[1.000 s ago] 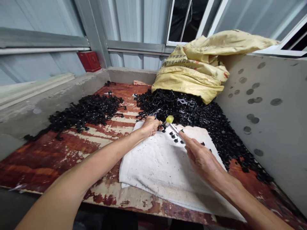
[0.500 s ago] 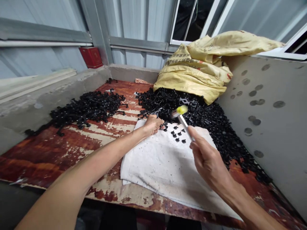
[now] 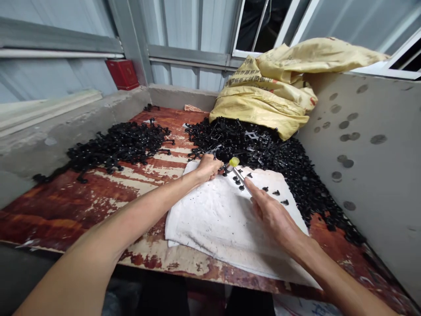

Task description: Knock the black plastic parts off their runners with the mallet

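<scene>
My right hand [image 3: 269, 215] grips the metal handle of a small hammer [image 3: 237, 172] with a yellow head, index finger laid along the shaft. The head is down on a black plastic piece at the far edge of a white cloth [image 3: 223, 224]. My left hand [image 3: 208, 167] is closed on that black piece [image 3: 226, 170], pinning it on the cloth beside the hammer head. Several small black caps [image 3: 275, 193] lie loose on the cloth near the hammer.
A big heap of black plastic parts [image 3: 272, 158] lies behind and to the right of the cloth, a smaller heap [image 3: 121, 145] at the left. A yellow sack [image 3: 279, 87] leans at the back. Grey walls [image 3: 371, 166] box in the worn red board [image 3: 75, 206]. A red tin [image 3: 122, 73] sits on the ledge.
The hammer rose about half a second ago and has come down again onto the piece by my left hand. More black caps now lie on the cloth's right side.
</scene>
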The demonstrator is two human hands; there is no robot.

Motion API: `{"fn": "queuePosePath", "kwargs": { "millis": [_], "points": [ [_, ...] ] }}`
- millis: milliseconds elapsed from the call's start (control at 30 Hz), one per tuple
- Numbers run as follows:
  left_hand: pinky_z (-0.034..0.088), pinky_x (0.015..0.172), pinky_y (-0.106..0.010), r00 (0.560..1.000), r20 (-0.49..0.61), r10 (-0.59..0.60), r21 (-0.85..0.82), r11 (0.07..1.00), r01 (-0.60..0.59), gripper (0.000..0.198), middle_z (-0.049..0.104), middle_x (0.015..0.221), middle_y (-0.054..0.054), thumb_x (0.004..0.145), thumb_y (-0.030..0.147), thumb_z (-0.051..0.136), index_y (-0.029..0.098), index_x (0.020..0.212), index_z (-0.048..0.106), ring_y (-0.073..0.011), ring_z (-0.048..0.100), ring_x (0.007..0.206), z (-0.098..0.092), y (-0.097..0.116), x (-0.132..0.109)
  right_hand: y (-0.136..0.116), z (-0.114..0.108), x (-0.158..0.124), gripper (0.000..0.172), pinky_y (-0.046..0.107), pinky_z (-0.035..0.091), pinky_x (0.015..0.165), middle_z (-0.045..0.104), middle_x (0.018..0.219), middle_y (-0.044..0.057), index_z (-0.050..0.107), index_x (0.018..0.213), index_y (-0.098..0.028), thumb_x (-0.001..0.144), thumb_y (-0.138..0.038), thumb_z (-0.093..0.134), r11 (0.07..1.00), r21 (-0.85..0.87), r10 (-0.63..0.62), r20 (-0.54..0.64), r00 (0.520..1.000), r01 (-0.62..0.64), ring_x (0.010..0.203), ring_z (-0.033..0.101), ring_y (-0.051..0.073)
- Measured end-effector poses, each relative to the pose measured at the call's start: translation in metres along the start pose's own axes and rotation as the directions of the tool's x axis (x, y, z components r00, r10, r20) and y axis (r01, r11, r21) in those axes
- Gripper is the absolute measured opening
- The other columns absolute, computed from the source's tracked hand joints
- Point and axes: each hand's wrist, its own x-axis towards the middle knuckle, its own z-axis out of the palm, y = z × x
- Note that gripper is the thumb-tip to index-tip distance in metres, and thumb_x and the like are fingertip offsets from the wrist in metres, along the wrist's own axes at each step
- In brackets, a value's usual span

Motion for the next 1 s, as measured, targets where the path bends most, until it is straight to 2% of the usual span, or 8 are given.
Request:
{"fn": "queuePosePath", "kwargs": {
  "millis": [133, 267, 333, 433, 533, 633, 800, 1000],
  "points": [
    [0.015, 0.036, -0.017, 1.0, 0.005, -0.013, 0.018, 1.0, 0.013, 0.025, 0.052, 0.047, 0.003, 0.077, 0.009, 0.059, 0.02, 0.066, 0.04, -0.0032, 0.033, 0.032, 0.001, 0.0, 0.0, -0.001, 0.0, 0.006, 0.059, 0.034, 0.051, 0.064, 0.064, 0.082, 0.009, 0.048, 0.144, -0.015, 0.086, -0.016, 0.038, 0.999, 0.045, 0.014, -0.088, 0.996, -0.01, 0.067, 0.061, 0.02],
    [0.01, 0.036, -0.017, 1.0, 0.014, -0.012, 0.038, 0.999, 0.011, 0.025, 0.046, 0.046, 0.005, 0.081, 0.014, 0.056, 0.02, 0.065, 0.038, -0.0026, 0.026, 0.031, -0.004, 0.006, 0.002, -0.002, -0.01, 0.006, 0.055, 0.03, 0.045, 0.054, 0.052, 0.06, 0.0, 0.059, 0.134, -0.016, 0.083, -0.019, 0.041, 0.992, 0.103, 0.062, 0.084, 0.995, -0.07, 0.05, 0.048, 0.016],
    [0.01, 0.036, -0.017, 1.0, 0.018, 0.005, 0.046, 0.999, -0.006, 0.026, 0.04, 0.045, 0.007, 0.084, 0.017, 0.053, 0.02, 0.063, 0.038, -0.0022, 0.024, 0.031, -0.01, 0.011, 0.0, -0.004, -0.015, -0.003, 0.052, 0.028, 0.043, 0.05, 0.05, 0.059, -0.001, 0.058, 0.134, -0.015, 0.086, -0.026, 0.043, 0.955, 0.227, 0.175, 0.076, 0.982, -0.188, 0.049, 0.045, 0.014],
    [0.015, 0.035, -0.017, 0.998, 0.048, 0.047, 0.088, 0.995, -0.051, 0.026, 0.043, 0.048, 0.005, 0.085, 0.014, 0.052, 0.018, 0.061, 0.043, -0.0024, 0.028, 0.033, -0.02, 0.016, -0.014, -0.011, -0.019, -0.028, 0.058, 0.023, 0.038, 0.041, 0.052, 0.067, -0.002, 0.048, 0.142, -0.018, 0.09, -0.044, 0.047, 0.755, 0.512, 0.461, 0.03, 0.887, -0.41, 0.047, 0.043, 0.011],
    [0.023, 0.036, -0.017, 0.972, 0.228, 0.052, 0.249, 0.962, -0.11, 0.024, 0.049, 0.05, 0.003, 0.083, 0.013, 0.056, 0.016, 0.059, 0.052, -0.0038, 0.036, 0.036, -0.021, 0.014, -0.038, -0.018, -0.017, -0.052, 0.067, 0.021, 0.036, 0.036, 0.05, 0.066, -0.005, 0.045, 0.142, -0.025, 0.083, -0.055, 0.058, 0.5, 0.708, 0.61, 0.121, 0.783, -0.499, 0.046, 0.041, 0.01],
    [0.022, 0.037, -0.018, 0.919, 0.394, -0.005, 0.344, 0.928, -0.142, 0.027, 0.047, 0.048, 0.004, 0.083, 0.014, 0.057, 0.015, 0.056, 0.051, -0.0032, 0.034, 0.037, -0.011, 0.01, -0.057, -0.02, -0.014, -0.061, 0.076, 0.021, 0.036, 0.034, 0.051, 0.065, -0.005, 0.047, 0.14, -0.026, 0.074, -0.058, 0.068, 0.309, 0.801, 0.646, 0.219, 0.732, -0.512, 0.046, 0.04, 0.01],
    [0.015, 0.037, -0.02, 0.889, 0.451, -0.075, 0.342, 0.935, -0.095, 0.034, 0.036, 0.042, 0.005, 0.083, 0.01, 0.054, 0.017, 0.051, 0.044, -0.0037, 0.028, 0.035, 0.01, 0.007, -0.059, -0.021, -0.015, -0.059, 0.086, 0.018, 0.033, 0.032, 0.051, 0.064, -0.007, 0.045, 0.137, -0.027, 0.064, -0.056, 0.078, 0.085, 0.884, 0.676, 0.288, 0.678, -0.461, 0.045, 0.038, 0.008],
    [0.012, 0.037, -0.02, 0.894, 0.435, -0.11, 0.34, 0.939, -0.049, 0.032, 0.034, 0.042, 0.005, 0.083, 0.01, 0.053, 0.016, 0.052, 0.046, -0.0036, 0.025, 0.034, 0.014, 0.009, -0.057, -0.018, -0.019, -0.058, 0.085, 0.017, 0.033, 0.031, 0.05, 0.063, -0.008, 0.046, 0.134, -0.027, 0.061, -0.052, 0.082, -0.016, 0.897, 0.658, 0.342, 0.671, -0.442, 0.045, 0.037, 0.008]
  ]
}}
